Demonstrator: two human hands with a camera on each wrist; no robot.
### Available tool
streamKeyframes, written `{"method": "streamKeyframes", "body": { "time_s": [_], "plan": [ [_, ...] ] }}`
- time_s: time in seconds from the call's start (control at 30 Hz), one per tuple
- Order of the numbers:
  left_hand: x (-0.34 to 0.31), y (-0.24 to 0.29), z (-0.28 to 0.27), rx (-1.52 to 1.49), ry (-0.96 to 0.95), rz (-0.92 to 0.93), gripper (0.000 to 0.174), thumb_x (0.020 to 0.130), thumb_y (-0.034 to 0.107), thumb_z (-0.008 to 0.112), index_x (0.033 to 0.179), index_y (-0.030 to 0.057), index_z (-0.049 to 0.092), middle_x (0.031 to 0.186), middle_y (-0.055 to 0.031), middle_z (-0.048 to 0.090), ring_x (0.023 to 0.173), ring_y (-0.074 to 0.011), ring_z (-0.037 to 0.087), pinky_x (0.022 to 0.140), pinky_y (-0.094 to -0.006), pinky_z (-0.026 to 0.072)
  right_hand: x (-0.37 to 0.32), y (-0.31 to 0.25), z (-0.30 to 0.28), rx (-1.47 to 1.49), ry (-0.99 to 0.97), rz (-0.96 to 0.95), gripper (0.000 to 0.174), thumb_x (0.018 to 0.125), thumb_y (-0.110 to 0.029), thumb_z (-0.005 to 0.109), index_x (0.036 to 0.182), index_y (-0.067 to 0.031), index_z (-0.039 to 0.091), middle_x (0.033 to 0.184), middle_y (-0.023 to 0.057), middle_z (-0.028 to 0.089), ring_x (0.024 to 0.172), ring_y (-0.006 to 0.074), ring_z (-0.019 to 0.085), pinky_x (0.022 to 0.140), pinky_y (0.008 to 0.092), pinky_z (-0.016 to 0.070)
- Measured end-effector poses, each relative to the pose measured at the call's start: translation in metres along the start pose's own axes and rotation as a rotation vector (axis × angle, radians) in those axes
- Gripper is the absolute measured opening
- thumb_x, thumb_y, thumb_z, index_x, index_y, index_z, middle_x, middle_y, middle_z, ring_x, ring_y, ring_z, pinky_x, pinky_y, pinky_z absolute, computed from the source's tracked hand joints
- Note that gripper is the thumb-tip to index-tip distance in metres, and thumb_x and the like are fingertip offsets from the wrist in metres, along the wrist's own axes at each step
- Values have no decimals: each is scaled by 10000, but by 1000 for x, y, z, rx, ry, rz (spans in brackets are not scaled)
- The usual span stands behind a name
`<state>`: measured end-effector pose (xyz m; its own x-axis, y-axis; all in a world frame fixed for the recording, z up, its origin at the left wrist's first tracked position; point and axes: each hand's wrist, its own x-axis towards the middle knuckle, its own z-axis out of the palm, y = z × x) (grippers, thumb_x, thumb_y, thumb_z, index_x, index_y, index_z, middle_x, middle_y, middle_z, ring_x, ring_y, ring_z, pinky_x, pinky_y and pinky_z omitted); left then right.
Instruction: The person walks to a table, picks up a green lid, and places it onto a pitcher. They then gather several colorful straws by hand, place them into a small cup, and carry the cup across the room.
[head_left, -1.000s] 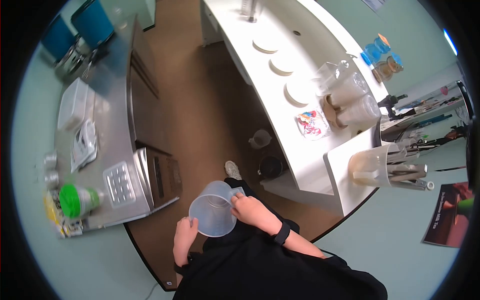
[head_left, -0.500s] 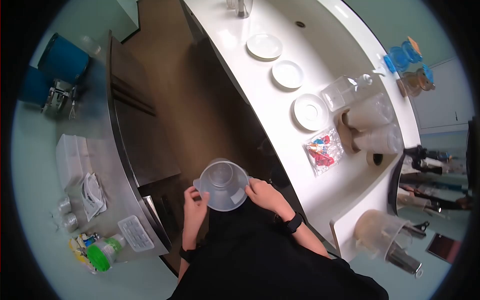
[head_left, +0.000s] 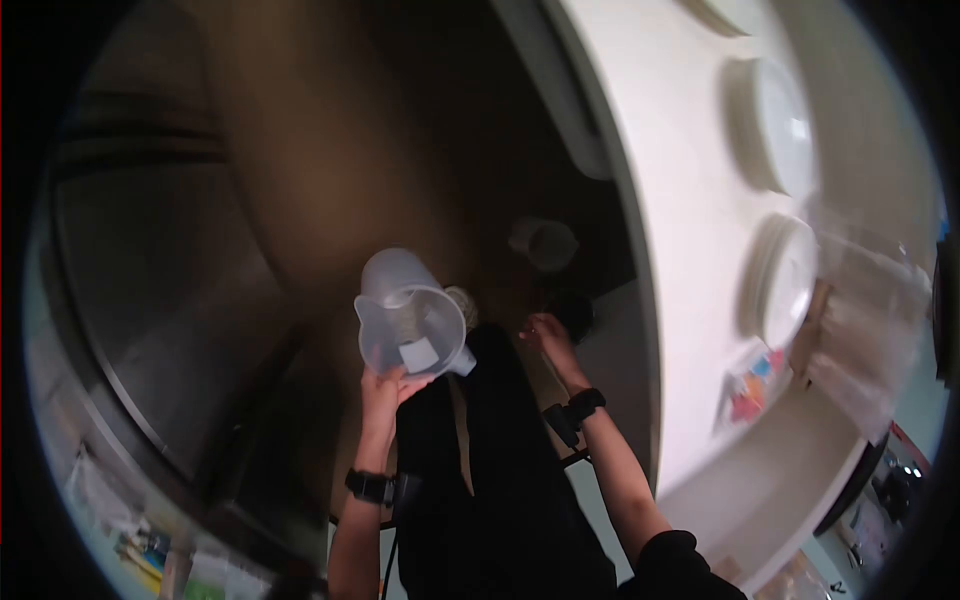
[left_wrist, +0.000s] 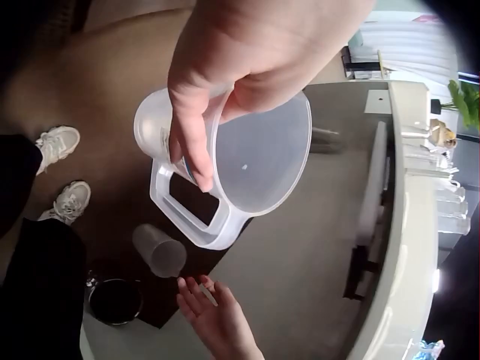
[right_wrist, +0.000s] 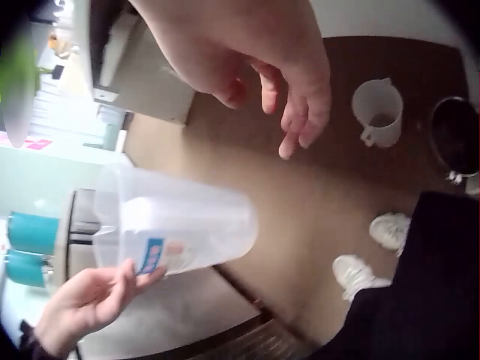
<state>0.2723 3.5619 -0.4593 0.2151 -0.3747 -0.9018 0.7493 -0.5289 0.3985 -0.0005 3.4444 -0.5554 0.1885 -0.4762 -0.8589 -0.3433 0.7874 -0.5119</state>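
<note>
1. Brown floor (head_left: 330,150) fills the middle of the head view, which is heavily smeared. The steel counter (head_left: 150,270) on the left shows only as grey streaks.
2. On the right runs a white counter (head_left: 680,250). 2 plates (head_left: 785,125) on it are blurred, and a bag of coloured pieces (head_left: 750,385) further along is too smeared to identify.
3. The left hand (left_wrist: 255,52) grips a clear plastic jug (left_wrist: 255,157) at its rim, thumb over the edge and fingers curled round the wall. The jug is held up in the air and tilted on its side, above the floor and clear of both counters. Its handle hangs free, untouched.
4. A small label on the jug's wall shows blue in the right wrist view, but its print cannot be read.
5. The right hand (right_wrist: 255,60) is apart from the jug and holds nothing. Its fingers are loosely spread and point down towards the floor.
6. Beyond it on the floor stands a small measuring jug (right_wrist: 379,112), upright. Whether it holds anything cannot be told.
7. Just right of that is a dark pot (right_wrist: 454,135), cut off by the frame edge in the right wrist view and half hidden by the right hand in the head view.
8. 2 white shoes (left_wrist: 56,142) show near the black-clothed legs.
</note>
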Motion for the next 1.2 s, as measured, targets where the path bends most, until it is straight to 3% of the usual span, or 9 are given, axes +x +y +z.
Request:
{"method": "streamKeyframes", "body": {
  "time_s": [0.27, 0.33, 0.37, 0.57, 0.73, 0.9, 0.97, 1.1, 1.2],
  "plan": [
    [76, -39, -34, 122, 137, -136, 332, 920, 39, 378, 1230, -60, 314, 1041, -215, 558, 756, -321, 660, 625, -310, 579, 144, 65, -17, 552, -37, 283, 474, 935, -418, 417, 1110, 17, 484, 1112, 165, 563, 1077, 288, 545, 869, 348, 463],
    [86, -34, -40, 175, 55, -240, 325, 933, 63, 366, 1227, -68, 322, 1027, -217, 570, 750, -326, 661, 624, -314, 577, 153, 51, -12, 691, 214, 335, 498, 942, -409, 401, 1132, 49, 446, 1149, 200, 530, 1092, 306, 528, 897, 366, 452],
    [97, -40, -55, 184, -9, -313, 528, 930, 102, 428, 1388, 24, 175, 1164, -219, 513, 788, -355, 654, 656, -353, 578, 160, 45, -12, 757, 339, 363, 510, 946, -404, 393, 1144, 65, 428, 1167, 217, 513, 1100, 315, 519, 910, 376, 447],
    [104, -1, -28, 463, -132, -269, 375, 868, 6, 328, 1236, -52, 372, 1054, -223, 558, 801, -325, 650, 725, -352, 571, 165, 85, -59, 1084, 143, 244, 252, 925, -155, 426, 1027, 70, 474, 1022, 189, 550, 960, 246, 555, 777, 331, 479],
    [109, -6, -24, 612, -269, -172, 499, 870, 38, 386, 1352, -22, 277, 1090, -177, 545, 813, -265, 645, 709, -314, 559, 60, 51, -60, 1054, 246, 60, 105, 857, -14, 436, 928, 21, 504, 846, 106, 553, 663, 155, 486, 596, 270, 414],
    [112, -12, 5, 595, -534, -86, 576, 871, 36, 417, 1397, -5, 187, 1157, -183, 509, 848, -271, 637, 737, -316, 558, -130, -45, -17, 708, 440, -125, 222, 908, -175, 463, 995, 9, 553, 808, 94, 589, 494, 82, 376, 534, 230, 336],
    [161, -66, 32, 746, -475, -176, 586, 873, 26, 416, 1400, -8, 162, 1152, -193, 515, 873, -281, 631, 730, -322, 566, -117, -8, -37, 662, 349, -194, 225, 905, -179, 474, 988, 9, 566, 809, 104, 605, 487, 83, 391, 518, 229, 334],
    [182, -121, 86, 532, -614, -98, 550, 870, 21, 415, 1352, -72, 168, 1140, -264, 508, 846, -310, 640, 693, -332, 576, -151, -50, -16, 461, 639, -250, 212, 926, -131, 436, 943, 48, 547, 646, 62, 556, 420, 43, 380, 436, 178, 314],
    [153, -110, 120, 609, -541, -36, 530, 872, 59, 426, 1286, -147, 167, 1014, -304, 555, 774, -301, 655, 662, -344, 570, -162, -53, -32, 392, 471, -282, 250, 920, -191, 458, 963, 24, 580, 760, 95, 621, 514, 70, 472, 438, 173, 331]
  ]
}}
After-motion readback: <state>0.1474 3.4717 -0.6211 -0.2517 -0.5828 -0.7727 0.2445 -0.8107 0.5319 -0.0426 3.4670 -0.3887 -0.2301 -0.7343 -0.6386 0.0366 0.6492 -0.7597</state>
